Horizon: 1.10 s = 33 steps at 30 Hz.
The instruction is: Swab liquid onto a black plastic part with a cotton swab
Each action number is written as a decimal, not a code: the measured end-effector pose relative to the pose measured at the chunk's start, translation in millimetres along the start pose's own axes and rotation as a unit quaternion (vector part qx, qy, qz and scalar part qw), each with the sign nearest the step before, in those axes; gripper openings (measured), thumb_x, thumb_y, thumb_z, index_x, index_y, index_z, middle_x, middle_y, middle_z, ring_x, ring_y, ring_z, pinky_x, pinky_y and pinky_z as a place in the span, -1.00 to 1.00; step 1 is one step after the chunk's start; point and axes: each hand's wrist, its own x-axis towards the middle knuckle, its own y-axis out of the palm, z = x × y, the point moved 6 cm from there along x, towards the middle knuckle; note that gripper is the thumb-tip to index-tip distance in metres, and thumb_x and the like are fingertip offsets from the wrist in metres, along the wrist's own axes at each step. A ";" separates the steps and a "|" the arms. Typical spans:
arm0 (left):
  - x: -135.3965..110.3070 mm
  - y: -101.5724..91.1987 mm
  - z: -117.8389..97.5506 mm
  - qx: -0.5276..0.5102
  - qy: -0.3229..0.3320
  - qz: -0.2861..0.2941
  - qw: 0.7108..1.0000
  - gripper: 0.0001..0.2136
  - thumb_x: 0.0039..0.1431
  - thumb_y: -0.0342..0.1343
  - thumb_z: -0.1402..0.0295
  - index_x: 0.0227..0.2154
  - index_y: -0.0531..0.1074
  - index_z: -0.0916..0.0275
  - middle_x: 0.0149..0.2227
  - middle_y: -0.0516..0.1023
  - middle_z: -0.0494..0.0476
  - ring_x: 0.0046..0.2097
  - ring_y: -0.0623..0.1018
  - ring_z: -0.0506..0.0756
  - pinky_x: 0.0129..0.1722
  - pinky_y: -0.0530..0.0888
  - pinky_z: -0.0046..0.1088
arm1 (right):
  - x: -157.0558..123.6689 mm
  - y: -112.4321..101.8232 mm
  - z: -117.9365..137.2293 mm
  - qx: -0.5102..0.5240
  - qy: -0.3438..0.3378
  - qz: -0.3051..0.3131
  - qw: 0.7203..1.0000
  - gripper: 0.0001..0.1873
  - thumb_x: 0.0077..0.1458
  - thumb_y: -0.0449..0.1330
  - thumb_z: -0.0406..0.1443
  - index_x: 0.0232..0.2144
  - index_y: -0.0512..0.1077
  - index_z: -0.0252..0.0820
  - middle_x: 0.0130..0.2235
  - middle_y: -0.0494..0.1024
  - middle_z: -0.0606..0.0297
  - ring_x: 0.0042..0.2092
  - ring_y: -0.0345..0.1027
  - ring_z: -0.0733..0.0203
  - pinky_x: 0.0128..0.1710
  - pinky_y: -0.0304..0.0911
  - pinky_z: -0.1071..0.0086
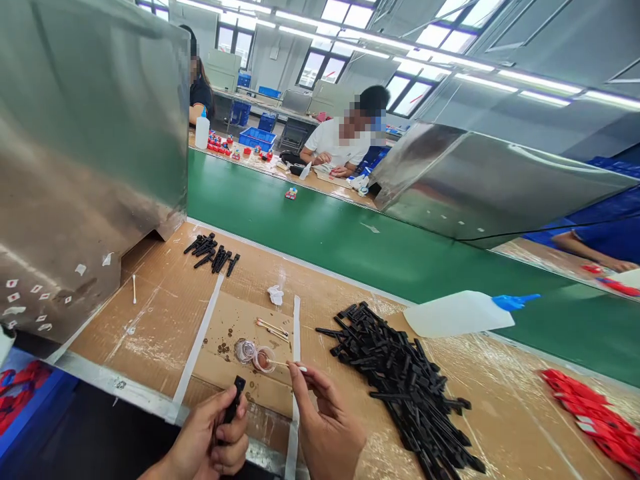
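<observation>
**Dabbing the swab before it meets the black part**

My left hand point(213, 437) is closed around a slim black plastic piece point(234, 400), its top end poking up above my fingers, low over the near edge of the cardboard-covered bench point(165, 313). My right hand point(325, 427) pinches a thin wooden cotton swab point(287, 365) between thumb and forefinger, and the swab's far tip reaches into the small clear plastic cup point(264, 358) just left of my fingers. A second little clear cap point(245, 350) touches that cup on its left side.

To do this well, I judge I should take up only a little from the cup; the brown specks on the cardboard around it suggest drips are easy. I want the black piece steady and upright in my left fist, with its exposed end turned towards the swab, so the two meet close above the cup rather than over bare cardboard. A light pinch near the swab's end gives the finest control.

Spare cotton swabs point(273, 328) lie just beyond the cup. The big heap of black plastic pieces point(400, 380) sits to my right, and a smaller cluster of black pieces point(213, 252) lies well off to the far left. A white squeeze bottle with a blue nozzle point(465, 312) lies on its side beyond the heap.
</observation>
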 end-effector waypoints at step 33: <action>0.0 -3.5 3.3 0.005 0.003 -0.027 1.000 -0.61 0.07 0.26 -0.01 -0.44 0.35 0.25 -0.69 0.02 -0.23 -0.72 -0.10 -0.18 -0.72 -0.09 -0.64 | -34.7 10.9 36.6 0.089 -0.130 0.026 0.987 -0.90 0.07 0.35 -0.28 -0.32 0.57 -0.18 -0.39 0.63 0.23 -0.38 0.53 0.20 -0.43 0.48 0.41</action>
